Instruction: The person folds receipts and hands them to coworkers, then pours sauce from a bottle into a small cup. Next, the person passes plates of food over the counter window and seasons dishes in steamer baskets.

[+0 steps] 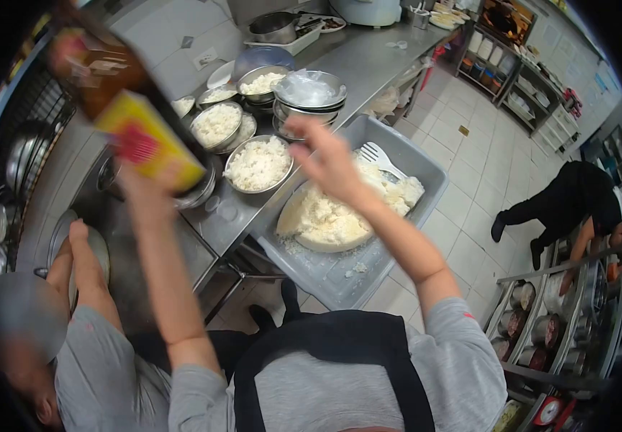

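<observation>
My left hand [154, 183] is raised over the counter's left part, wrapped round the lower end of a brown bottle [127, 93] with a yellow and pink label. The bottle is tilted and smeared by motion. My right hand [319, 155] hangs in the air above the near edge of the counter, between a bowl of rice [259, 164] and the grey tub [426, 162]; it is blurred, so its fingers are unclear. In the tub lies a large mound of rice [332, 216] with a white slotted scoop [381, 160] at its far side.
Several rice bowls [217, 124] and stacked bowls with a plastic bag [309, 88] crowd the steel counter [368, 61]. A co-worker [102, 360] stands close at left, another person [577, 194] bends at right by a rack [541, 317]. A pot [273, 27] sits behind.
</observation>
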Demonstrator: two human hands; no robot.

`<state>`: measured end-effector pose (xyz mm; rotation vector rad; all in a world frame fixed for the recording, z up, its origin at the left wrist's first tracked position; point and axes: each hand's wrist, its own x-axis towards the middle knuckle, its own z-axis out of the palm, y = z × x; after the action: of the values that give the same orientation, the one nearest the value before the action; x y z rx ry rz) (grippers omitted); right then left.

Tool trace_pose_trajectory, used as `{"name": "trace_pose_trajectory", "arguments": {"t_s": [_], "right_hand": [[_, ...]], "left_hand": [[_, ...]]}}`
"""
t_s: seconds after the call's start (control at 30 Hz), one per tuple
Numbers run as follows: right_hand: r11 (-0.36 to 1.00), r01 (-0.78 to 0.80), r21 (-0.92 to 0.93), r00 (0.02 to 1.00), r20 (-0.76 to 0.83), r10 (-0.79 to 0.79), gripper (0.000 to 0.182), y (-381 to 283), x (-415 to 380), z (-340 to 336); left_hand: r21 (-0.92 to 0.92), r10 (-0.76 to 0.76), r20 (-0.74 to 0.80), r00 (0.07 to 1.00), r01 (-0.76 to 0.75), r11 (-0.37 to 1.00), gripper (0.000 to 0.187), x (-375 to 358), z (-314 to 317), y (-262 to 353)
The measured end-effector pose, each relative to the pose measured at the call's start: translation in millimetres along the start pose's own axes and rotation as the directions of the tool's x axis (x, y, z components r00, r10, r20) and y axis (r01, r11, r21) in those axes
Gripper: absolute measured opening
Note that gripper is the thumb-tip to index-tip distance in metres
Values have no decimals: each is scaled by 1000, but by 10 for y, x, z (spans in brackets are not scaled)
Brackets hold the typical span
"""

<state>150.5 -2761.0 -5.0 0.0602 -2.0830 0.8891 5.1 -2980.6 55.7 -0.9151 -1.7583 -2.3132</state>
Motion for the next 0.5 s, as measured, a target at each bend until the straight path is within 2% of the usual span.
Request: {"name": "trace_pose_trajectory", "arguments": {"t_s": [0.03,0.07,0.1,0.13,0.17,0.2,0.23,0.3,0.37,0.43,0.5], "right_hand": [[997,-49,52,998,-25,50,32,-141,122,-271],[998,53,38,995,-87,-50,33,-200,237,-461],[989,96,114,990,-113,-83,36,-283,314,-596],[968,63,242,996,-71,-47,39,-398,350,-714],[957,76,279,997,-21,-73,42,-452,352,-774],[977,75,199,989,111,-98,41,-466,332,-840],[991,77,111,965,241,-102,41,-464,287,-899],[990,130,-60,920,378,-98,39,-415,163,-955],[987,143,-70,923,369,-108,33,-440,107,-1005],[974,207,-92,890,431,-148,28,-418,106,-1041],[976,187,-114,859,501,-106,27,-468,147,-1096]], "left_hand": [[280,24,152,988,-66,958,71,-354,76,-250],[361,-114,209,971,32,932,79,-721,288,-210],[306,-66,339,938,-44,951,82,-980,346,-478],[68,-143,366,920,127,990,82,-1214,562,-425],[-32,-211,436,875,249,968,80,-1422,617,-613],[-55,-204,468,860,259,964,81,-1603,651,-783],[18,-202,470,859,220,975,81,-1737,672,-860],[123,-219,493,842,181,976,81,-1927,681,-955],[136,-209,483,850,163,977,81,-2037,693,-946],[177,-270,451,851,211,961,82,-2100,688,-890],[219,-277,416,866,200,955,83,-2127,650,-901]]}}
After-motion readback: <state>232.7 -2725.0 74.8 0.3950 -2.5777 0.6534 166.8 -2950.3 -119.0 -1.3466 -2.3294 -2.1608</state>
